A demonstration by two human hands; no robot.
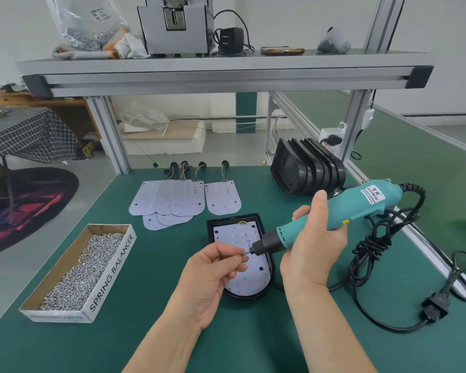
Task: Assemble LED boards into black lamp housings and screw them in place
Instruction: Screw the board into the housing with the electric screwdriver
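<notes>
Our left hand (215, 267) pinches a screw (244, 253) against the screwdriver (355, 211) our right hand (312, 243) grips; seated crooked, it may drop onto the LED board (250, 284)

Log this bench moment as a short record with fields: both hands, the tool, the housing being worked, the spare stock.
right hand: grips the teal electric screwdriver, bit angled down toward the board
left hand: pinches a small screw at the bit tip
work piece: black housing flat on the green mat, LED board seated inside
stock: spare boards overlap behind it, wires attached; empty housings stacked on edge at right rear
fasteners: loose screws in the cardboard box at left
</notes>
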